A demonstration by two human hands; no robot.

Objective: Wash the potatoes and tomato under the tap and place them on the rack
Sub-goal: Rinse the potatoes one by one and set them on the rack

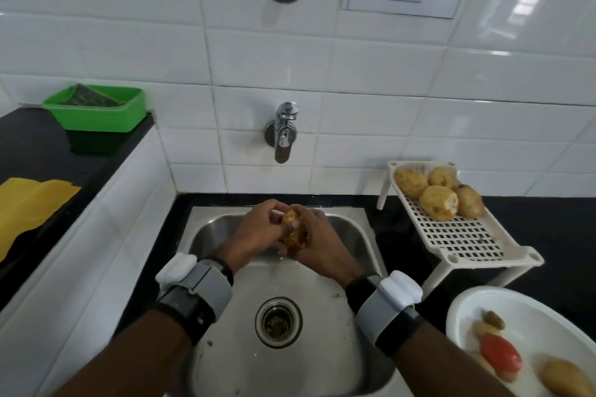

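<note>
Presently, first entry: potato (292, 230), held over the sink (225, 364) and straight below the tap (283, 135), clasped between the left hand (258, 232) and the right hand (319, 242). The fingers (270, 205) of both hands are curled round it and press on its skin from either side. Whether water is running cannot be told. Second entry: rack (461, 235), standing on the counter (564, 235) just right of the sink, with four potatoes (438, 200) bunched at its far end. Third entry: bowl (483, 300) at the near right, holding the tomato (501, 354), one large potato (562, 377) and smaller pieces too blurred to name. Fourth entry: green box (96, 116) and yellow cloth (29, 206) on the raised ledge at left. Stage, as judged: washing, well past halfway. Hazards, as judged: a wet potato may slip from the hands and drop toward the open drain (279, 322). Round potatoes crowded at one end of the rack may roll off when another is added. The tomato, being soft, may bruise if rubbed as firmly.
</note>
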